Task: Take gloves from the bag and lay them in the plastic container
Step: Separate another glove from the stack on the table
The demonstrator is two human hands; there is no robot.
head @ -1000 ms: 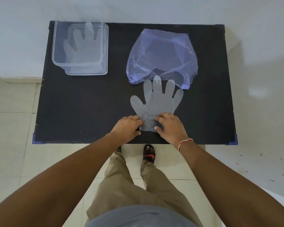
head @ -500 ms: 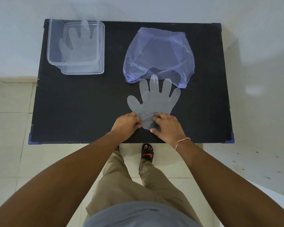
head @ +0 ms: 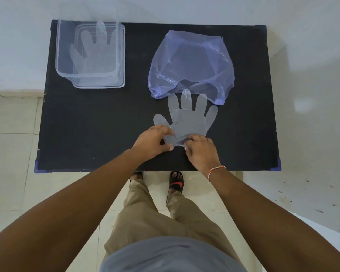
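I am standing on pale floor tiles [head: 12, 150] in khaki trousers [head: 155, 218] and black slide sandals [head: 176, 182], leaning over a black rectangular surface [head: 98, 124]. My left hand [head: 152, 141] is pinching the left corner of the cuff of a clear, thin plastic glove [head: 188, 122], and my right hand [head: 201, 152], a red-and-white thread bracelet [head: 215, 170] at its wrist, is pinching the right corner of the same cuff, which is bunching slightly between them. The glove is lying flat on the surface beyond my hands, its fingers pointing away from me, its middle fingertip overlapping the mouth of a translucent lavender plastic bag [head: 192, 63]. The bag is lying crumpled toward the far right of the surface. Well apart from it, at the far left corner, a clear rectangular plastic container [head: 90, 54] is holding another clear plastic glove [head: 90, 50] spread on its bottom. A white wall [head: 185, 8] is rising behind.
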